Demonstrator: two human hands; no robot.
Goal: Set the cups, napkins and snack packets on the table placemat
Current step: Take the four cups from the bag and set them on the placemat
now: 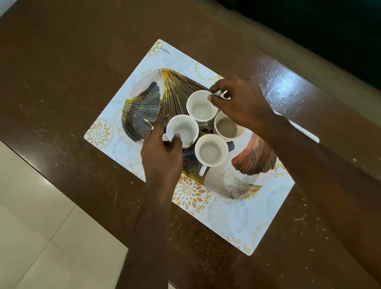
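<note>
Right now I have both hands down over the round tray, which lies on the placemat on the brown tabletop.

My left forearm comes in from 6 o'clock and leans toward 1 o'clock. The left hand is curled around the 9 o'clock cup, with the thumb hooked over the near rim and the fingers wrapped round the far side.

My right forearm enters from 5 o'clock and reaches toward 11 o'clock. The right hand arches over the cluster, and its thumb and forefinger pinch the handle of the 12 o'clock cup.

Four white cups stand upright on the tray in a tight diamond, mouths up, rims nearly touching. The handle of the 12 o'clock cup points toward 2 o'clock. The 6 o'clock cup turns its handle toward 7 o'clock. On the 9 o'clock cup the handle points at about 9 o'clock, under my left hand. The 3 o'clock cup is partly under my right wrist, so I cannot tell where its handle points.

A yellow sliver shows in the gap between the cups; I cannot tell what it is.

The placemat's long axis runs from between 10 and 11 o'clock to between 4 and 5 o'clock.
</note>
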